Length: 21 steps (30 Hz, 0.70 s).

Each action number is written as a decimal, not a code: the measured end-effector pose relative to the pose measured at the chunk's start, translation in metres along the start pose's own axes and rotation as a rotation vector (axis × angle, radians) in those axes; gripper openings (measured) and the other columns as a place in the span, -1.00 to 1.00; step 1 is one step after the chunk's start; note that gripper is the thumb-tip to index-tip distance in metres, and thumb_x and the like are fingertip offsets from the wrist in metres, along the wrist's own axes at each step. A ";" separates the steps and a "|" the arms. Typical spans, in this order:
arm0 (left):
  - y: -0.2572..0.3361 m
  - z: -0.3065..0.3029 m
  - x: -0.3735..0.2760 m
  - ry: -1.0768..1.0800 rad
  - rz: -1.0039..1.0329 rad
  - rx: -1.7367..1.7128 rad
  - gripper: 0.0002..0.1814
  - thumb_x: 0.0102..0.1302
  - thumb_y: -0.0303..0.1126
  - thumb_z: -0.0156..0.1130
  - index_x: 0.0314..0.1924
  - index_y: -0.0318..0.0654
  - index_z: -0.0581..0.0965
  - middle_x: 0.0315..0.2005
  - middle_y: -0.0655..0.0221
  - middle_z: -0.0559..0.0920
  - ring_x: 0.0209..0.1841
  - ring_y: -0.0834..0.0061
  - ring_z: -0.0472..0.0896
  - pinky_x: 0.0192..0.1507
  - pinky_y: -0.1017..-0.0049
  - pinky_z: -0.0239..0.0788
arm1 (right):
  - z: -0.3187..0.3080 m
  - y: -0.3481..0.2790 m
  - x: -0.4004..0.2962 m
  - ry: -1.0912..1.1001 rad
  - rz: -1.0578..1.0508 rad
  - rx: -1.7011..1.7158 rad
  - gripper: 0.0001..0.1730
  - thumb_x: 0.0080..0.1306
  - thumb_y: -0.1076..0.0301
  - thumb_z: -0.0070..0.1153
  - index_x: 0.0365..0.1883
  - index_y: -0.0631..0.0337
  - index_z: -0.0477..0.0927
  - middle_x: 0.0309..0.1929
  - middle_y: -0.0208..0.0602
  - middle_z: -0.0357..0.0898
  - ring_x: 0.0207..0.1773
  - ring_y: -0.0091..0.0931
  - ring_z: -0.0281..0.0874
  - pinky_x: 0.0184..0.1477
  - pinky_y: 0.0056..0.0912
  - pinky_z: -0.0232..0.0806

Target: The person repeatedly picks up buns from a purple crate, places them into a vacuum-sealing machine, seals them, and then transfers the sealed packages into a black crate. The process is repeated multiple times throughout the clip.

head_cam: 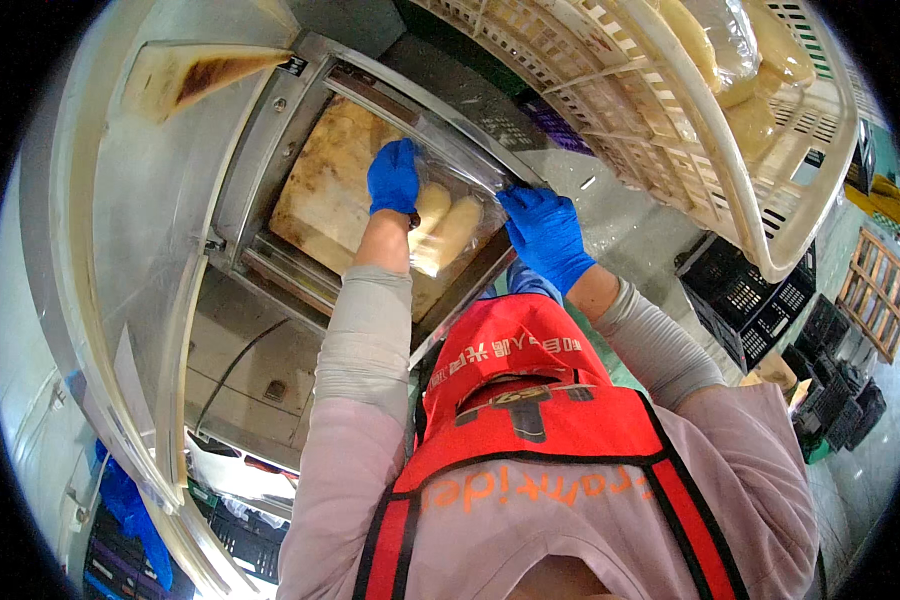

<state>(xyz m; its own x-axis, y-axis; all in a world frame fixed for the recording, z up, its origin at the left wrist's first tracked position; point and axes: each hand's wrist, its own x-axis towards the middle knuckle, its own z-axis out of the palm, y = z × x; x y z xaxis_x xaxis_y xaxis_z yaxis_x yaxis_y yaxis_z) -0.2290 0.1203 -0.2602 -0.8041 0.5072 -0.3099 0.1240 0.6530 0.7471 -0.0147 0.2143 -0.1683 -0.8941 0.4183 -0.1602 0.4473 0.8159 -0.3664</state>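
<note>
A clear plastic bag (pixel 450 225) holding pale, elongated pieces, perhaps food, lies at the right side of a metal machine's recessed chamber; it may be a vacuum sealer. My left hand (pixel 394 177), in a blue glove, pinches the bag's film at its upper left, with the fingers closed. At the chamber's right edge my right hand (pixel 546 231), gloved in blue too, has its fingertips at the bag's right-hand edge; the film there is partly hidden. The chamber's stained, pale plate (pixel 330 172) shows left of the bag.
The machine's raised lid (pixel 131 187) curves along the left. A large white plastic crate (pixel 615 97) at the upper right holds more filled clear bags (pixel 750 97). Black crates (pixel 750 292) and a wooden pallet (pixel 872 292) stand on the floor at right.
</note>
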 end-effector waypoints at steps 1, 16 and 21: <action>-0.001 -0.001 0.000 -0.017 -0.006 0.019 -0.60 0.24 -0.09 -0.10 -0.25 -0.25 0.55 -0.26 0.05 0.56 -0.15 0.05 0.49 -0.11 0.28 0.29 | 0.000 0.001 0.000 0.022 -0.013 0.004 -0.57 -0.02 0.31 0.03 -0.10 0.09 0.48 -0.11 -0.29 0.46 -0.16 -0.28 0.41 -0.23 -0.22 0.32; 0.068 -0.015 -0.009 0.062 0.649 0.887 -0.66 0.18 -0.12 0.01 -0.04 0.09 0.48 0.08 0.46 0.41 0.16 0.31 0.27 0.20 0.05 -0.13 | 0.005 0.002 -0.007 0.075 -0.035 0.039 -0.60 -0.02 0.34 0.00 -0.13 0.07 0.49 -0.13 -0.28 0.46 -0.16 -0.28 0.42 -0.25 -0.19 0.32; 0.094 -0.027 -0.013 -0.010 0.517 0.906 -0.64 0.20 -0.08 0.02 -0.02 0.08 0.47 0.09 0.40 0.40 0.20 0.31 0.24 0.20 0.06 -0.09 | -0.025 0.003 -0.017 0.047 -0.135 0.039 -0.64 0.04 0.34 0.00 -0.13 0.08 0.51 -0.12 -0.25 0.49 -0.15 -0.26 0.45 -0.17 -0.20 0.32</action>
<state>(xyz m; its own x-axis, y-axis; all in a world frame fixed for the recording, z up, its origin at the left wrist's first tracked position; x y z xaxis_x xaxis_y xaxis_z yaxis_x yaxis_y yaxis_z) -0.2223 0.1600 -0.1696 -0.5243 0.8471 -0.0861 0.8449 0.5302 0.0708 0.0028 0.2195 -0.1435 -0.9436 0.3249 -0.0642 0.3212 0.8503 -0.4169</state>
